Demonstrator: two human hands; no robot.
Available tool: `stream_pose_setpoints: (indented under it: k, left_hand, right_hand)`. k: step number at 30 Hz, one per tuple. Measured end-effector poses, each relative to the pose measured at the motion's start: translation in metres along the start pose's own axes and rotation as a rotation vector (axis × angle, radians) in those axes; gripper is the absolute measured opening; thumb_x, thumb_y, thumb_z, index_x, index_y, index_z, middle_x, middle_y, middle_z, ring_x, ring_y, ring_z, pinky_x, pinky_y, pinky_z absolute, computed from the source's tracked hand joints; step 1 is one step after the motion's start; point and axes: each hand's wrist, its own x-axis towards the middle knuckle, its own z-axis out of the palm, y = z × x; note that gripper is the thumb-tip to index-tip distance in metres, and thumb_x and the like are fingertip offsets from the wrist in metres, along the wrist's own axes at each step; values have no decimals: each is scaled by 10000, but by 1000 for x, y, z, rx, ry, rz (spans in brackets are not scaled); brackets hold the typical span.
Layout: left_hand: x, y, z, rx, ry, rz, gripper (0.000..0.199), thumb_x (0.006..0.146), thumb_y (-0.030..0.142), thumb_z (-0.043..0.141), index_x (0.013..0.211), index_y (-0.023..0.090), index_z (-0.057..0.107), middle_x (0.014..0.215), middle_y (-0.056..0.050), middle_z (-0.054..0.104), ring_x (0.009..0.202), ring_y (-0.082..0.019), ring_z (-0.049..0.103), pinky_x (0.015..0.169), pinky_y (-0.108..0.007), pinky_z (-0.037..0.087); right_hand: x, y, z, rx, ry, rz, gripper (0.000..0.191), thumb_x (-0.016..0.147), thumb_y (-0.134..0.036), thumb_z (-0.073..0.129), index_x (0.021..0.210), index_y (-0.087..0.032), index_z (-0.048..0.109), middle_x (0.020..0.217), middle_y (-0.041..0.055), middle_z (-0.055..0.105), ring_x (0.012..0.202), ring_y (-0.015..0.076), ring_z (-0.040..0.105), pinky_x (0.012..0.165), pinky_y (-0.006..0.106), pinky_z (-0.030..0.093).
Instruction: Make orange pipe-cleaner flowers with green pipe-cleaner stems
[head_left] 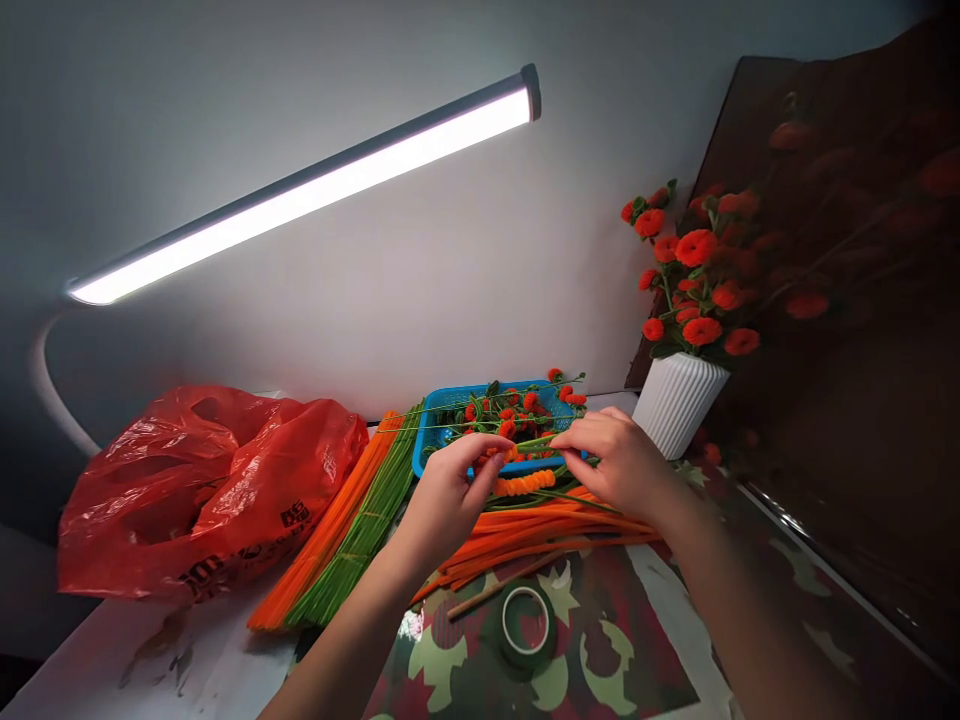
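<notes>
My left hand (454, 490) pinches a small orange piece at the end of some green chenille stems (534, 446). The fingertips of my right hand (616, 458) are closed on the other end of these green stems. Just below lies a coiled orange chenille piece (525, 484), on top of loose orange chenille stems (510, 530). Behind both hands stands a blue plastic basket (421, 440) holding red-orange chenille flowers (529, 402) with green stems. My fingers partly cover its front rim.
A green tape roll (551, 625) and a thin brown stick (484, 600) lie in front. Left are bundles of orange stems (322, 530) and green stems (367, 530), then a red plastic bag (217, 490). A white vase (679, 405) stands right; a lamp (315, 190) hangs overhead.
</notes>
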Motion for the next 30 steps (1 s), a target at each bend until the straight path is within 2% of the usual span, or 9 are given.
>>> stream_pose_setpoints:
  k: [13, 19, 22, 26, 28, 30]
  left_hand:
    - [-1, 4, 2, -43, 52, 8, 179, 884, 266, 540, 939, 216, 703, 881, -53, 714, 681, -159, 623, 542, -222, 459]
    - [-2, 4, 5, -28, -10, 72, 196, 881, 250, 553, 975, 220, 722, 841, -50, 727, 680, -157, 633, 567, -225, 479]
    - [-2, 3, 6, -80, 91, 9, 260, 844, 286, 612, 1079, 223, 704, 807, -47, 720, 619, -153, 626, 540, -231, 490]
    - [-2, 3, 6, -141, 259, -98, 375, 731, 325, 731, 1083, 202, 690, 905, -56, 712, 687, -165, 633, 561, -236, 513]
    - [-2, 3, 6, -184, 277, -126, 335, 725, 314, 734, 1034, 188, 702, 881, -53, 718, 688, -163, 634, 566, -235, 514]
    - [-1, 2, 6, -233, 263, -144, 269, 759, 308, 702, 994, 178, 715, 816, -50, 726, 639, -156, 635, 557, -238, 513]
  right_hand:
    - [0, -5, -1, -3, -14, 29, 174, 814, -80, 565, 822, -193, 697, 781, 15, 727, 754, 175, 645, 768, 339, 389]
    - [1, -9, 3, 103, -17, 20, 188, 839, -93, 550, 854, -206, 699, 797, 12, 731, 736, 168, 646, 787, 342, 411]
    - [1, -11, 6, 191, -15, 61, 173, 854, -138, 548, 850, -213, 703, 826, 19, 735, 754, 173, 652, 760, 320, 445]
    - [2, -16, 8, 293, 8, 279, 145, 849, -203, 557, 828, -199, 701, 744, 20, 720, 665, 174, 646, 595, 270, 456]
    - [4, -20, 9, 344, 37, 349, 123, 842, -226, 568, 843, -193, 687, 695, 11, 699, 633, 168, 635, 556, 257, 451]
    - [4, -22, 10, 356, 67, 352, 100, 840, -222, 573, 830, -195, 670, 676, 2, 682, 621, 161, 621, 555, 253, 448]
